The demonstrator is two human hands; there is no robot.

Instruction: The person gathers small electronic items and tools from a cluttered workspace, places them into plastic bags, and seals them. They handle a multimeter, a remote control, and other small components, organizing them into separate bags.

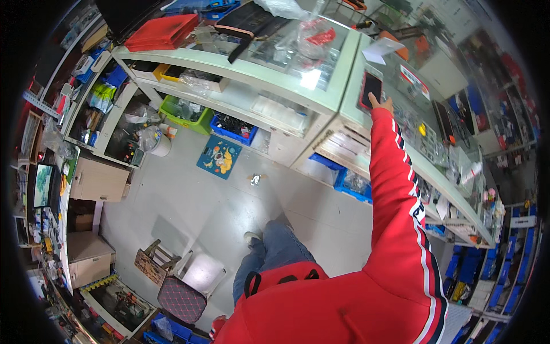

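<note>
My right arm, in a red sleeve with white and dark stripes, stretches out to the glass-topped counter at the upper right. There my right hand (381,105) is at the near end of a smartphone (372,86) with a dark screen and a red edge. One finger reaches over the phone's lower part, while the others sit apart to its right; no closed grip shows. The phone appears to lie on the glass. Of my left arm only a bit of striped red cuff (217,324) shows at the lower edge, and the left hand is hidden.
A folded white card (380,50) and a red-and-white card (415,82) lie near the phone. Red trays (162,32) and plastic bags top the left counter. Below stand a green bin (184,114) and blue bins. A stool (182,298) and a patterned mat (219,157) are on the floor.
</note>
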